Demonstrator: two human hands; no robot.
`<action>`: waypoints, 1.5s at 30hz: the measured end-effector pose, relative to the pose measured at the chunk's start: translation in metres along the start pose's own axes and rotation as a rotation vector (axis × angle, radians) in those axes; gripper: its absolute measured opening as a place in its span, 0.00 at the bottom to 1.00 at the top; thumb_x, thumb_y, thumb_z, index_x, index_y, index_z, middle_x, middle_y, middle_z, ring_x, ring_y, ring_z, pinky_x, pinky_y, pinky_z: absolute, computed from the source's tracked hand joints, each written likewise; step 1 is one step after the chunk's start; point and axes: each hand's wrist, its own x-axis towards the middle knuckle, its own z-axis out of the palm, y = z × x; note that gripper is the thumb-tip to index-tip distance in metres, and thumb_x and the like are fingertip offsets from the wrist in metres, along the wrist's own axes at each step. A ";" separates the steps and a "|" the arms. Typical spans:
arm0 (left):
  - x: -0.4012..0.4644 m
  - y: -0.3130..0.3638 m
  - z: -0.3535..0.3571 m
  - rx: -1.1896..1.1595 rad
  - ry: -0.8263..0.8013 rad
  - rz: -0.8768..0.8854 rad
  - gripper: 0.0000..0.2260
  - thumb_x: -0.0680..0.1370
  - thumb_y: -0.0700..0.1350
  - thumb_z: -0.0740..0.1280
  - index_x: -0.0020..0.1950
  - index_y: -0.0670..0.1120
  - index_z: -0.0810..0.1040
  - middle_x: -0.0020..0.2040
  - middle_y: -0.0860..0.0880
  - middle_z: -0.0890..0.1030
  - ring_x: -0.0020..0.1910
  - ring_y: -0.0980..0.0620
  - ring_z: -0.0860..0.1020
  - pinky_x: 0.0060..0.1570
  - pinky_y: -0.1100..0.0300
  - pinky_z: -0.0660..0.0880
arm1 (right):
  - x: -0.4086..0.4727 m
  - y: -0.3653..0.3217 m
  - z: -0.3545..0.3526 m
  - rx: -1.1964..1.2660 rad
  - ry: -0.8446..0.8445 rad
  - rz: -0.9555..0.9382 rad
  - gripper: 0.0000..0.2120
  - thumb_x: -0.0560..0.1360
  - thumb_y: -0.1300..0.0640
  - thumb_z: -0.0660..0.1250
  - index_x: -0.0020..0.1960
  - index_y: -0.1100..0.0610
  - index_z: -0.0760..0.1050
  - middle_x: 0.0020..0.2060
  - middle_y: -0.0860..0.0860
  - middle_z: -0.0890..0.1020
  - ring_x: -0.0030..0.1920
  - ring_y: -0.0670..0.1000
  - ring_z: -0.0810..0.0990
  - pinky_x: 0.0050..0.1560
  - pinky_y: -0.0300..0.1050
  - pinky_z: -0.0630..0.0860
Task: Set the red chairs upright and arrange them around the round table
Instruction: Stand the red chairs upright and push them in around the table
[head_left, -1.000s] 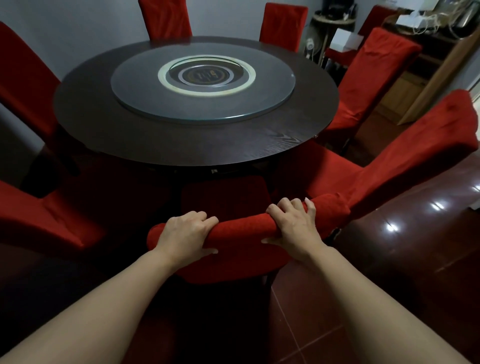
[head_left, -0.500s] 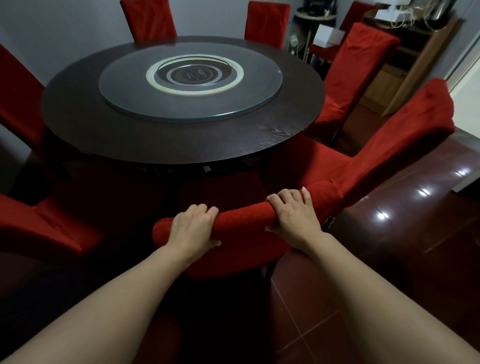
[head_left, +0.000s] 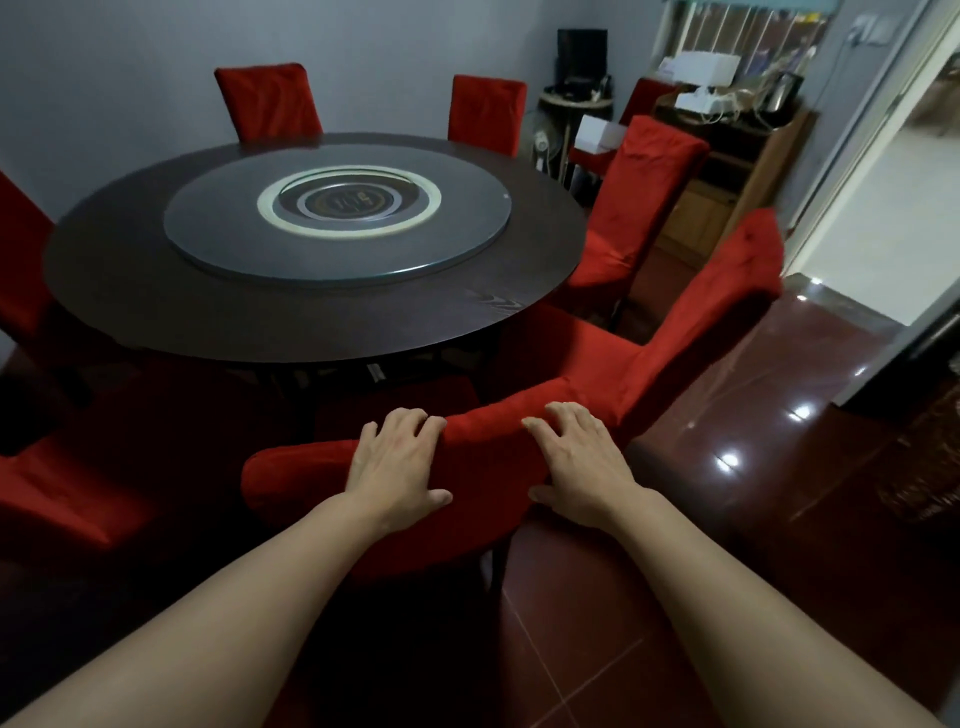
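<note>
The nearest red chair (head_left: 488, 452) stands upright with its seat tucked under the dark round table (head_left: 156, 301). My left hand (head_left: 397, 465) and my right hand (head_left: 582, 467) both lie over the top of its backrest, fingers draped over the far side and thumbs on the near side. More red chairs stand upright around the table: one just right of mine (head_left: 717, 312), one further right (head_left: 649, 197), two at the back (head_left: 267, 101) (head_left: 485, 114), and two at the left (head_left: 21, 291) (head_left: 62, 493).
A glass turntable (head_left: 467, 239) sits on the table's centre. A wooden cabinet (head_left: 727, 208) with boxes and cables on top stands at the back right, beside a small fan (head_left: 543, 145). Glossy red floor tiles (head_left: 753, 467) lead to a bright doorway (head_left: 883, 208) on the right.
The view has lifted and swung right, showing more of the room. My fingers have loosened on the backrest and lie straighter over its top; the chair sits slightly further under the table.
</note>
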 end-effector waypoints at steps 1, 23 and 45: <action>0.000 0.012 -0.001 -0.014 0.003 0.019 0.37 0.71 0.60 0.70 0.74 0.52 0.58 0.72 0.52 0.62 0.73 0.51 0.57 0.70 0.52 0.58 | -0.008 0.010 -0.002 -0.007 -0.007 0.008 0.40 0.71 0.45 0.70 0.76 0.51 0.54 0.75 0.57 0.54 0.75 0.57 0.49 0.74 0.52 0.51; 0.205 0.256 0.005 -0.115 -0.094 0.223 0.33 0.73 0.57 0.69 0.73 0.51 0.60 0.68 0.50 0.69 0.67 0.49 0.66 0.66 0.52 0.64 | -0.011 0.299 -0.038 0.052 -0.005 0.271 0.39 0.72 0.45 0.69 0.76 0.50 0.53 0.74 0.56 0.53 0.75 0.55 0.51 0.72 0.49 0.56; 0.501 0.473 0.035 -0.132 -0.042 -0.080 0.32 0.73 0.61 0.66 0.71 0.50 0.60 0.65 0.49 0.71 0.65 0.48 0.69 0.65 0.50 0.65 | 0.176 0.655 -0.058 -0.006 -0.010 0.003 0.40 0.73 0.46 0.69 0.77 0.49 0.50 0.74 0.55 0.54 0.74 0.56 0.52 0.71 0.51 0.58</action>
